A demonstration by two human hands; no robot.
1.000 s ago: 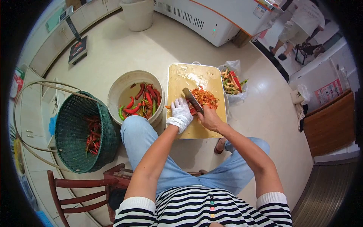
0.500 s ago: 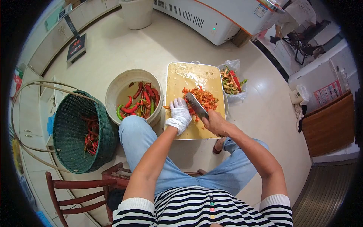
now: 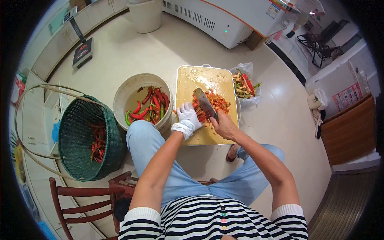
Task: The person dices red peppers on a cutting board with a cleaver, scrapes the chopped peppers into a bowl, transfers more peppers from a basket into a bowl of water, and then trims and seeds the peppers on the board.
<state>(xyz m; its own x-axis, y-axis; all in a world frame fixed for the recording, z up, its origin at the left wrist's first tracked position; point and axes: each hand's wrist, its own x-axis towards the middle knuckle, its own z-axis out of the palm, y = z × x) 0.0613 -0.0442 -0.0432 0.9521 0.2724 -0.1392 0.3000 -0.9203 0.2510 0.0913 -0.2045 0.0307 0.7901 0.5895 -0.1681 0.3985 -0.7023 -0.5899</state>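
A yellow cutting board (image 3: 192, 76) stands in front of me, with chopped red peppers (image 3: 220, 103) heaped right of its middle. My right hand (image 3: 225, 126) is closed round the handle of a cleaver (image 3: 205, 105), whose blade lies slanted among the pieces. In a white glove, my left hand (image 3: 189, 117) presses on the board just left of the blade, fingers bent over red pepper that is mostly hidden beneath them.
Left of the board are a white bucket (image 3: 120, 100) with red and green peppers and a green basket (image 3: 80, 132) of red peppers. A plastic bag (image 3: 246, 69) of scraps lies right. A red chair (image 3: 86, 192) and a scale (image 3: 83, 52) are at left.
The cleaver has shifted slightly among the pieces, and my left hand has drawn back a little to the left. A person at the top right has moved farther away, mostly out of view.
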